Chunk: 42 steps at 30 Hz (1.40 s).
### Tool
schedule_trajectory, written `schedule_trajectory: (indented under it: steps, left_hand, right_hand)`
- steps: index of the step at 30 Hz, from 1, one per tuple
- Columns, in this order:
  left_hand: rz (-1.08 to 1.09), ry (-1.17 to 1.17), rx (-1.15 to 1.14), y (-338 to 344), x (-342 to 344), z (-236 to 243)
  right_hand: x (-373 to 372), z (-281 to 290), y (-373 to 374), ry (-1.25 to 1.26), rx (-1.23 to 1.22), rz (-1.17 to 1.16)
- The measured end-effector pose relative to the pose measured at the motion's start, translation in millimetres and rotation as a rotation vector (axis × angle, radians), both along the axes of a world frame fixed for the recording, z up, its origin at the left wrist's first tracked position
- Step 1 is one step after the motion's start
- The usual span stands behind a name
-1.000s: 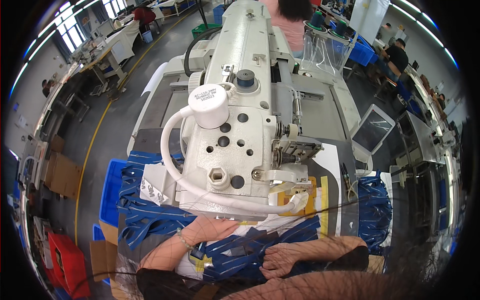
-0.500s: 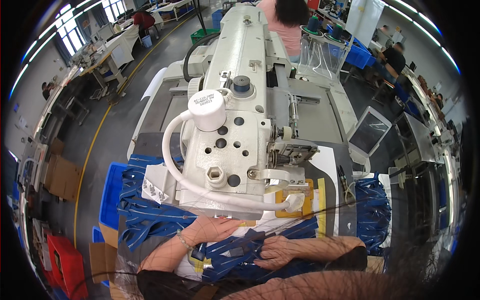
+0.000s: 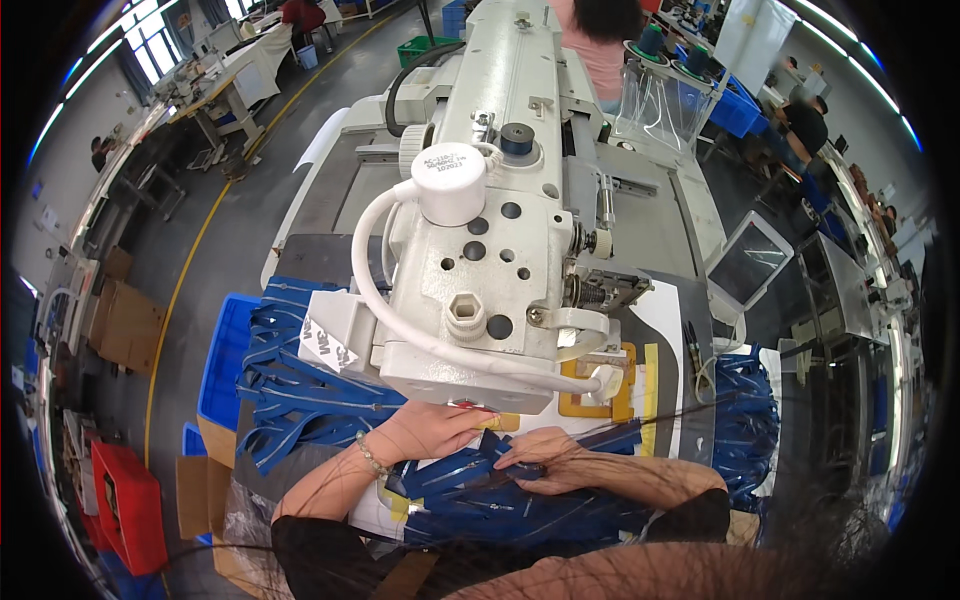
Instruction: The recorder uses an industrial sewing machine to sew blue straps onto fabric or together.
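My left hand (image 3: 430, 432), a beaded bracelet at its wrist, lies under the front of the white sewing machine head (image 3: 470, 300). Its fingers stretch out flat toward a small yellow plate (image 3: 508, 422), and their tips are partly hidden. Just to its right, my right hand (image 3: 543, 460) is closed on a dark blue zipper (image 3: 510, 465), thumb and fingers pinching it. A heap of blue zippers (image 3: 530, 515) spreads below both hands, on the near side of the table. A yellow clamp frame (image 3: 630, 385) sits right of the machine head.
More blue zippers hang in bundles at the left (image 3: 290, 370) and at the right (image 3: 745, 420). Blue bins (image 3: 228, 365) and a red crate (image 3: 130, 510) stand at the left. A tablet-like screen (image 3: 750, 260) is mounted at the right. Another person (image 3: 600, 45) sits beyond the machine.
My right hand has moved up closer to my left hand, raising a zipper from the heap. The view has shifted a little, so the machine appears further right and higher.
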<state>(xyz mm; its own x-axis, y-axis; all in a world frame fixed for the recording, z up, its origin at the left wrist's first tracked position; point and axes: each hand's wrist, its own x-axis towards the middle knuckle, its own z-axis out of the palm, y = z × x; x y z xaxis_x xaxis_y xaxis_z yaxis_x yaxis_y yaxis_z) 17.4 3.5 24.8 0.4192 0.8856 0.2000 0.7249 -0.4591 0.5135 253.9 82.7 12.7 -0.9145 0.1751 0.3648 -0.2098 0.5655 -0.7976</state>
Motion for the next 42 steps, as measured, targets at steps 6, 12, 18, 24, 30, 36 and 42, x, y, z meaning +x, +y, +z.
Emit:
schedule_trajectory:
  steps: [6, 12, 18, 24, 30, 36, 42]
  left_hand:
    - [0.072, 0.139, -0.188, -4.5, 0.6, 9.2]
    - [-0.170, -0.356, -0.051, -11.9, 13.5, 29.4]
    - [0.136, -0.712, -0.281, -37.9, 21.4, 42.6]
    - [0.481, -0.191, 0.270, -51.4, 37.3, 42.7]
    - [0.240, -0.119, 0.401, -60.7, 17.0, 59.5]
    - [0.675, -0.586, 0.400, -82.0, -62.1, 50.8]
    - [1.199, -0.942, 0.580, -94.0, -111.1, 6.6]
  right_hand:
    - [4.5, 5.7, 1.6, 0.089, 0.251, -0.041]
    - [8.7, 19.2, -13.1, 0.019, 0.322, -0.019]
    - [14.8, 62.1, -29.3, -0.109, -0.240, 0.065]
    - [22.6, 79.1, -49.1, -0.283, -0.334, 0.310]
    - [30.3, 84.0, -40.9, -0.202, 0.119, 0.141]
    - [52.0, 70.4, -27.4, -0.130, 0.249, -0.228]
    - [70.6, 36.7, -9.2, -0.144, 0.519, -0.421]
